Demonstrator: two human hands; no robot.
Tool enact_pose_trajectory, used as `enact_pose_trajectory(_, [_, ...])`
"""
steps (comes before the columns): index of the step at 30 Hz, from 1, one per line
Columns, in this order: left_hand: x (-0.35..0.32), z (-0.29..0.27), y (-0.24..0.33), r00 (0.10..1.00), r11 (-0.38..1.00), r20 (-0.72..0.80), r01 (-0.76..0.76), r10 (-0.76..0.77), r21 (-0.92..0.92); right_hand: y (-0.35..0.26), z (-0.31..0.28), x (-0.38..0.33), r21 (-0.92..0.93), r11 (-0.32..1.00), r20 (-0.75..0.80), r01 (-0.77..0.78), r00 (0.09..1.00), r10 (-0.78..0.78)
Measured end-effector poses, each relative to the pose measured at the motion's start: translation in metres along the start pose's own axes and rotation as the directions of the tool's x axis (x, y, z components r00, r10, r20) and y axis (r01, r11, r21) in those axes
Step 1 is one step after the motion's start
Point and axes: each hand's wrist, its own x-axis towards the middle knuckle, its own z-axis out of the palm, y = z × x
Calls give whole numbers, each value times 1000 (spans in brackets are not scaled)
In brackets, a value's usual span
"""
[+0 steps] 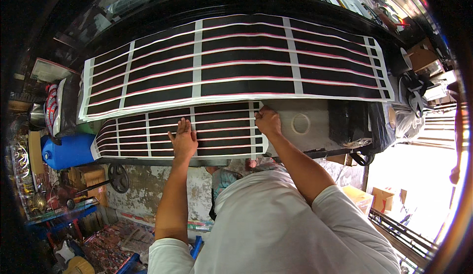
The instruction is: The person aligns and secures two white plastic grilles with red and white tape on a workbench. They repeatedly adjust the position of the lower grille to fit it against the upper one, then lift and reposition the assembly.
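the left hand (183, 138) lies flat, fingers spread, palm down on the smaller striped sheet (148, 136), a black panel crossed by pink-and-white lines and white vertical bands, sitting just left of the picture's centre. it presses on the sheet and grasps nothing. the right hand (267, 121), at about 2 o'clock from the left one, has its fingers curled at the sheet's upper right corner; whether it pinches the edge or only pushes on it cannot be told. the sheet rests on a grey work surface (315, 126) with a round ring mark. at 12 o'clock from the hands a larger striped sheet (236, 62) of the same pattern spreads wide, its lower edge overlapping the smaller one. a blue plastic jerrycan (69, 151) stands at 9 o'clock, well apart. a black bag (350, 121) sits at 3 o'clock on the grey surface.
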Motion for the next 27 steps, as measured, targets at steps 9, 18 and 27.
enact_pose_trajectory(9, [2, -12, 0, 997, 999, 80, 16, -18, 30, -12, 1, 7, -79, 993, -10, -88, 996, 87])
enact_pose_trajectory(18, [6, -12, -1, 989, 999, 143, 28, -33, 43, -1, 6, 4, -45, 999, -32, -30, 999, 28])
enact_pose_trajectory(27, [1, -1, -4, 999, 999, 52, -18, 16, 29, -1, 0, 6, -112, 993, 32, -21, 999, 25])
